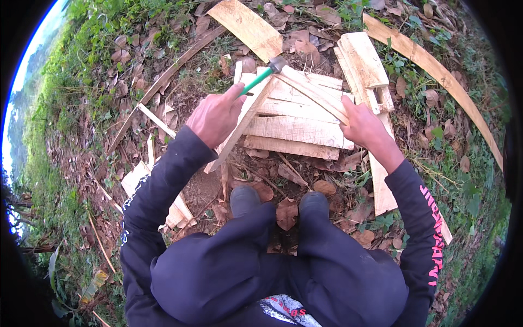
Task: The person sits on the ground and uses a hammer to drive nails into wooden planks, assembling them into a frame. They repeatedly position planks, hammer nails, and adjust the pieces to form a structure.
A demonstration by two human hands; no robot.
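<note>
Crouched over the stack of pale boards (pixel 294 128), your left hand (pixel 215 117) closes around the green-handled hammer (pixel 261 76) while your right hand (pixel 364 126) pins the thin strip (pixel 313 94) atop that stack; strike squarely, fingers clear.

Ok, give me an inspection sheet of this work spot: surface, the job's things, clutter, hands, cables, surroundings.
Surface: bare soil strewn with dry leaves.
Job's things: green-handled hammer over a stack of pale wooden boards; thin wood strip lying across them.
Clutter: loose offcuts and long slats around the stack.
Hands: left hand closed on the hammer handle; right hand on the thin strip.
Cables: nothing seen.
Surroundings: grass and weeds; person's dark boots beside the boards.
</note>
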